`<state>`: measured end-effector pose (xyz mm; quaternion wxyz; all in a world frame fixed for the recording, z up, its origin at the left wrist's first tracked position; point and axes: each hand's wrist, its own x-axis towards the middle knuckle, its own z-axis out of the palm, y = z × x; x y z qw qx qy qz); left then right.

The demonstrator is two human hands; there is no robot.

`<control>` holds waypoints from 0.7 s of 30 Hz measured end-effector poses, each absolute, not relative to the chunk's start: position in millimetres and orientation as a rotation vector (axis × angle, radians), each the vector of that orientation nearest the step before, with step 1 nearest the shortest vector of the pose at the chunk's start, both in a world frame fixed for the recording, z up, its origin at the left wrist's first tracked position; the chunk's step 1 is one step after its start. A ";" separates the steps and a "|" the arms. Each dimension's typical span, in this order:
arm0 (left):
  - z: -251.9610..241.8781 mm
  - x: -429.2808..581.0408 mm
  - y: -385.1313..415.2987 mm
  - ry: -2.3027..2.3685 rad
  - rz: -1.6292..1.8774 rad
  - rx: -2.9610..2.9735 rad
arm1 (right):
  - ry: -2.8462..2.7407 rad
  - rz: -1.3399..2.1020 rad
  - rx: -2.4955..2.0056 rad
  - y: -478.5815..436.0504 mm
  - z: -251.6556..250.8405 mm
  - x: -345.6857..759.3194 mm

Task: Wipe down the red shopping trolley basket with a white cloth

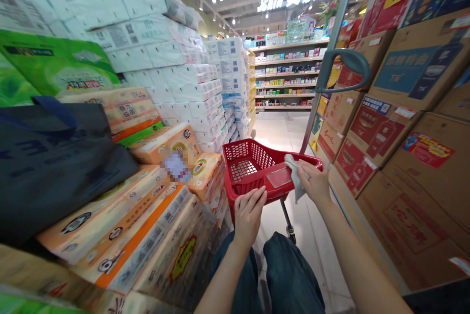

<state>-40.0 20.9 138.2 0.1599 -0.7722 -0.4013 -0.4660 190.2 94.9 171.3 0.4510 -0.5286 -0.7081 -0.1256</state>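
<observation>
Over red mesh basket (246, 157): left hand (250, 216) flat on rim, right hand (312, 181) pinching grey cloth (294, 177).

Crumpled grey cloth (294, 177) draped over the red plastic shopping cart's grip (273, 194); its end hanging down

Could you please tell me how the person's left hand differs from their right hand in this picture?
The left hand holds nothing, whereas the right hand grips a pale grey cloth. The left hand lies on the near edge of the red shopping cart, while the right hand sits further forward, at the cart's right side. The left hand also appears lower in the view than the right hand. Both hands are bare and rest on the cart.
</observation>
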 end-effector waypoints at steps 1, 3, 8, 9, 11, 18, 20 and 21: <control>137.6 -38.7 20.9 -1.154 -1.328 -2.202 | -1.666 -0.331 -1.353 96.5 168.7 191.9; 136.6 -35.4 21.4 -1.166 -1.311 -2.196 | -1.556 -0.387 -1.386 89.9 163.8 176.4; 138.0 -34.6 22.2 -1.158 -1.329 -2.176 | -1.754 -0.437 -1.106 58.6 150.9 114.4; 138.9 -36.1 21.8 -1.154 -1.329 -2.180 | -1.793 -0.463 -1.036 58.7 148.1 115.2; 140.4 -39.0 20.5 -1.150 -1.314 -2.197 | -1.803 -0.525 -0.960 67.2 143.0 132.1; 138.1 -33.5 20.6 -1.179 -1.319 -2.210 | -1.368 -0.462 -1.188 81.3 141.0 147.8; 138.2 -31.8 21.5 -1.183 -1.336 -2.206 | -1.467 -0.424 -1.184 68.8 141.0 121.6; 138.8 -32.0 21.7 -1.184 -1.347 -2.202 | -1.547 -0.413 -1.164 63.5 140.4 111.2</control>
